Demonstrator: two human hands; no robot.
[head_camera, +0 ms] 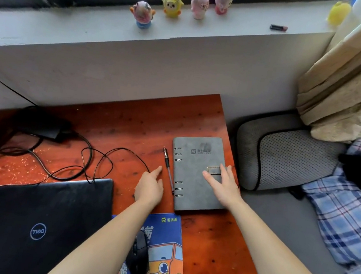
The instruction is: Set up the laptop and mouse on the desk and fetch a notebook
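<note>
Your right fingers lie spread and flat on the notebook, tips just beside its clasp; nothing gripped. Your left fingers are loosely apart, forefinger out, tip on the bare desk just left of the pen; they hold nothing. Notebook: closed, right part of the desk, long axis running away from you, rings on its left edge beside the pen, which lies parallel. Right hand is on it, so nearer; left hand nearer the pen. Laptop closed at near left, mouse on its pad. Judgement: notebook fetched; laptop unopened.
</note>
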